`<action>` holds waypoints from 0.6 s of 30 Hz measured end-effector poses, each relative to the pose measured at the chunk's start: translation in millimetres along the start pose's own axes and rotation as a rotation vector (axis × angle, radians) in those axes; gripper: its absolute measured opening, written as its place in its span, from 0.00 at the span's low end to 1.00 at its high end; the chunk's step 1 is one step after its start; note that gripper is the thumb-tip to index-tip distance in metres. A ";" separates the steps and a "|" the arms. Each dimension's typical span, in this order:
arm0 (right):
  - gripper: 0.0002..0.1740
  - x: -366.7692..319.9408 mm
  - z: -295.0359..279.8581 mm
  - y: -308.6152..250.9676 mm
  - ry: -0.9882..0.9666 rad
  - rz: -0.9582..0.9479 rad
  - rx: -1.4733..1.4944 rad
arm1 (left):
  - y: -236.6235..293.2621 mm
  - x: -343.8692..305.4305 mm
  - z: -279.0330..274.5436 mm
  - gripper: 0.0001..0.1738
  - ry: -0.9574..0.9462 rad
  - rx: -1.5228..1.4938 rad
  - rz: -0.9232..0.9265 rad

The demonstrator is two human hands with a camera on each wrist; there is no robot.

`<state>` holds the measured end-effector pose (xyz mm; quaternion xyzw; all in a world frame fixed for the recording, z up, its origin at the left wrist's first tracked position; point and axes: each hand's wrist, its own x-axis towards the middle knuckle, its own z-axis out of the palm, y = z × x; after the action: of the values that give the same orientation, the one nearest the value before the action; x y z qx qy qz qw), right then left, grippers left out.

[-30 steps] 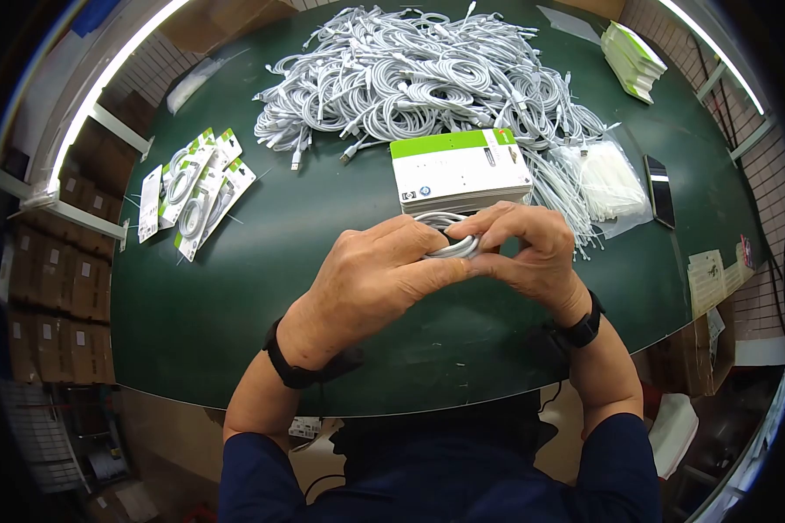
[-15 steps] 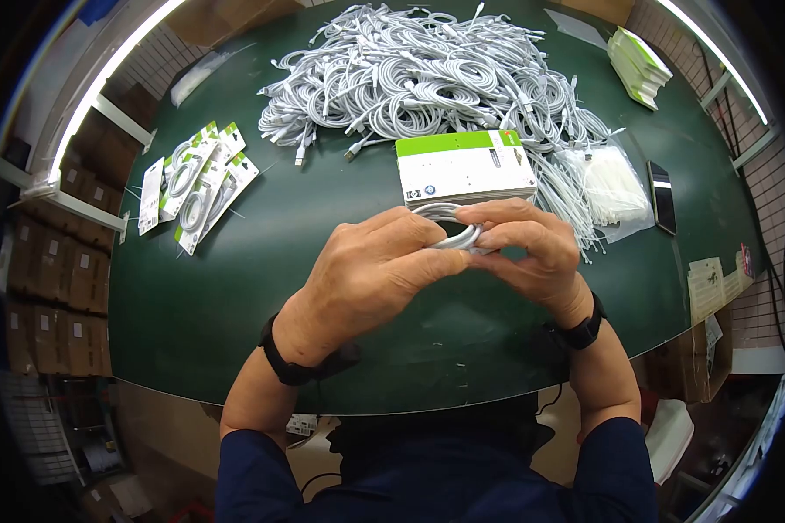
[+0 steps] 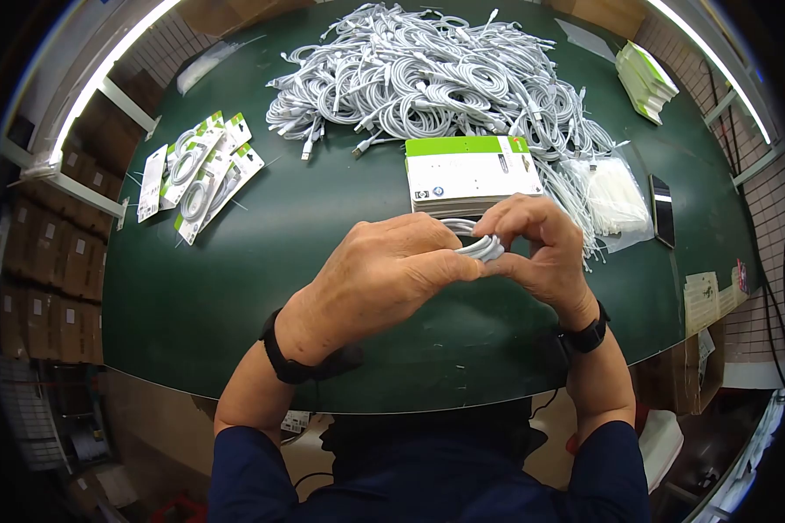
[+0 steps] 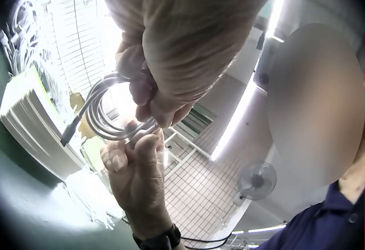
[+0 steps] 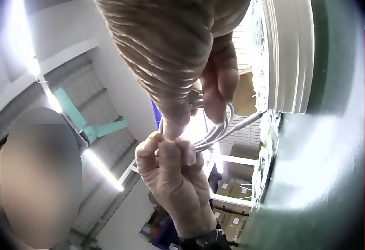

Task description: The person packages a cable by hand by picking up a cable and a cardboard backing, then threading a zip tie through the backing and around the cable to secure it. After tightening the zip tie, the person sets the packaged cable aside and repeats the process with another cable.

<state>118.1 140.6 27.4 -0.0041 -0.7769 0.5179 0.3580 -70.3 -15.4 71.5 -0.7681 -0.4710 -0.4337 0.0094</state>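
Observation:
Both hands hold a coiled white cable (image 3: 477,247) above the table, just in front of a stack of green-and-white cards (image 3: 473,179). My left hand (image 3: 379,261) grips one side of the coil between thumb and fingers. At its other side, my right hand (image 3: 542,248) pinches the loops, thumb close to the left thumb. In the left wrist view the round loops of the coil (image 4: 100,116) show, with a connector plug (image 4: 69,131) sticking out. Fingers hide part of the coil (image 5: 215,136) in the right wrist view.
Behind the cards lies a big pile of coiled cables (image 3: 436,83). To the right are loose white cable ties (image 3: 573,209), a bag of ties (image 3: 617,199) and a phone (image 3: 662,209). Carded cables (image 3: 202,179) lie at left; more cards (image 3: 645,83) stand at the back right.
The right fingers have shifted along the coil, and the coil has tilted so its opening shows less. Both hands stay on it; the head view has moved slightly.

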 end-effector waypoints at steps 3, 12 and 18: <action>0.19 7.3 -2.3 -13.3 -0.123 0.024 -0.108 | -1.1 -1.2 1.8 0.16 -0.021 0.011 0.016; 0.16 5.0 -1.5 -25.7 -0.243 0.098 -0.167 | 1.0 2.3 -2.0 0.15 -0.086 0.058 0.077; 0.19 3.2 -7.1 -30.0 -0.164 -0.031 -0.067 | 3.8 4.1 -0.7 0.18 -0.020 -0.138 -0.013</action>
<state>130.6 133.6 54.8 0.0384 -0.8206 0.4844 0.3008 -67.2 -14.9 76.3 -0.7682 -0.4448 -0.4576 -0.0511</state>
